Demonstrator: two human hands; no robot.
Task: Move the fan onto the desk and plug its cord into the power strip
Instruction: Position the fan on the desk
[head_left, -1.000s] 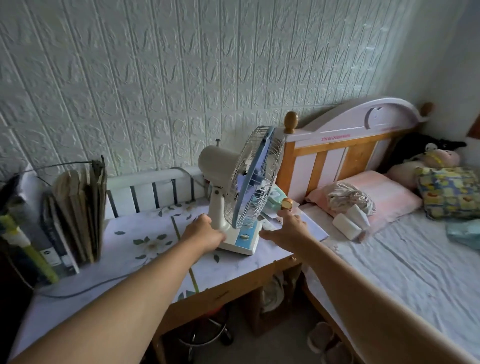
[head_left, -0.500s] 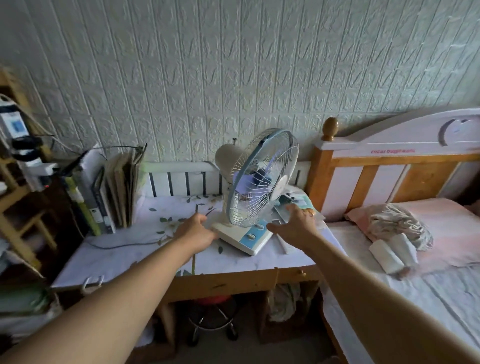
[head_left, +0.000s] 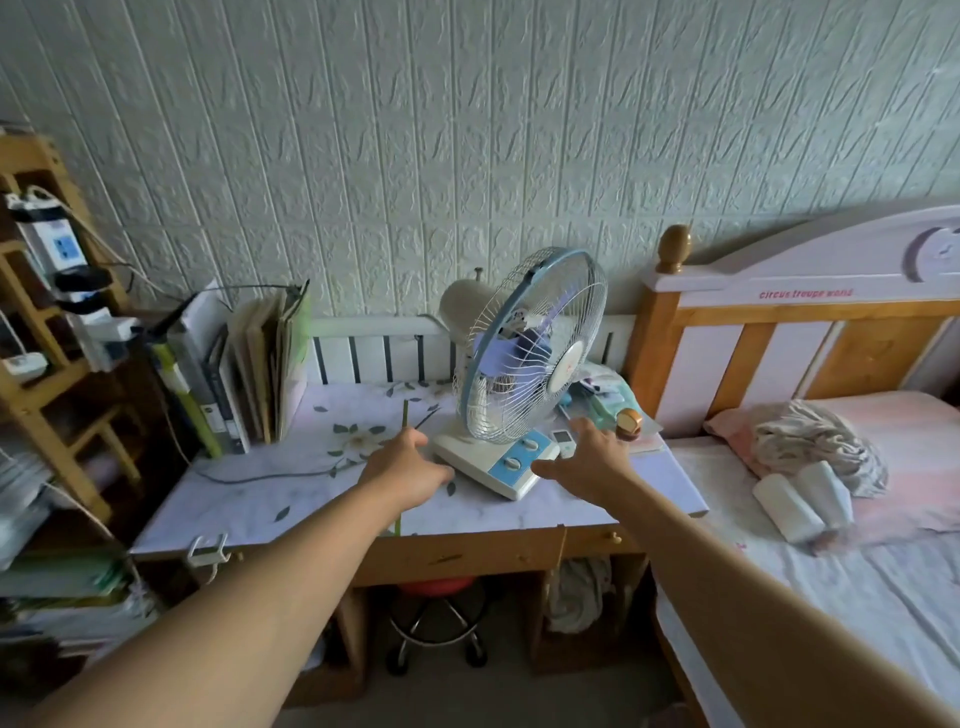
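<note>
A cream table fan (head_left: 524, 364) with a blue-rimmed wire cage and a blue control panel stands upright on the desk (head_left: 291, 493), which has a floral white cover. My left hand (head_left: 408, 462) hovers just left of the fan's base with fingers apart, holding nothing. My right hand (head_left: 587, 457) is spread open just right of the base, apart from it. A white power strip (head_left: 57, 260) hangs on the wooden shelf at the far left with plugs in it. A thin dark cord (head_left: 249, 474) trails across the desk; where it ends is hidden.
Upright books and folders (head_left: 244, 374) fill the desk's back left. Small items and a bottle with a gold cap (head_left: 628, 422) lie right of the fan. A bed (head_left: 831, 519) with a wooden headboard is on the right, a red stool (head_left: 436, 597) under the desk.
Both hands have come off the fan's base and opened beside it. The view has swung left and pulled back, bringing the shelf and power strip into sight.
</note>
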